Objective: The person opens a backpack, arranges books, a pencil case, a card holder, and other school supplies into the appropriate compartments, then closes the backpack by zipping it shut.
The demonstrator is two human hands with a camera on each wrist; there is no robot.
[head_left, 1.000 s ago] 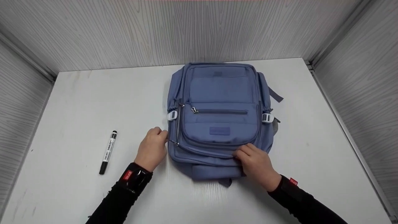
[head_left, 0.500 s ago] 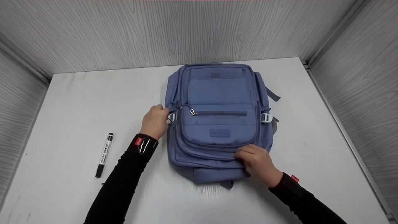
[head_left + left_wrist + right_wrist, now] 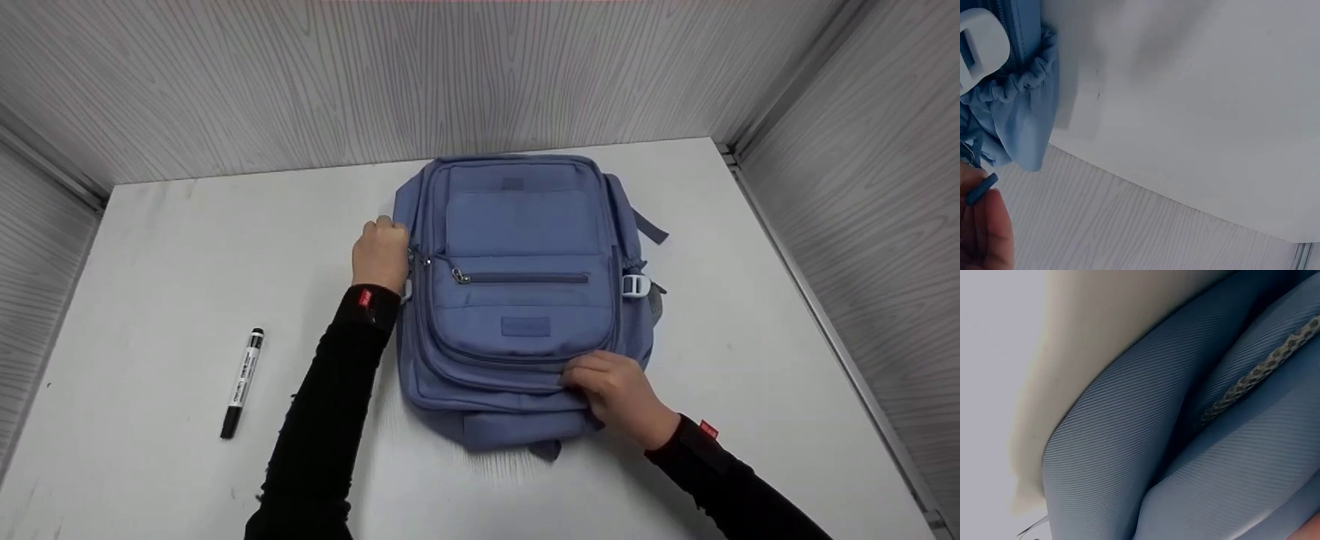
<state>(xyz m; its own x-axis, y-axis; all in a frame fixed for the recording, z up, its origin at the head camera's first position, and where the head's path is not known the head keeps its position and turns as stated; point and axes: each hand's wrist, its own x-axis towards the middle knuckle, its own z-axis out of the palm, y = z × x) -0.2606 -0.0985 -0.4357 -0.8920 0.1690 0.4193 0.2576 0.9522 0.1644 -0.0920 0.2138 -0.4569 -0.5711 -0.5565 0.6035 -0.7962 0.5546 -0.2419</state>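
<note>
A blue backpack lies front side up on the white table, its top toward the back wall. At its left side my left hand pinches a zipper pull; in the left wrist view the blue tab of the zipper pull sits between thumb and finger. My right hand grips the fabric near the backpack's lower right edge, with the fingertips partly hidden in the folds. Only a bit of that hand shows in the right wrist view, beside the ribbed blue cloth.
A black and white marker lies on the table left of the backpack. White buckles sit on the bag's sides, and a loose strap sticks out at right. Wood-grain panels stand at the back and both sides.
My left hand has moved up along the backpack's left side with the zipper pull, and the side zipper's gap has closed behind it. My right hand keeps its grip at the lower edge.
</note>
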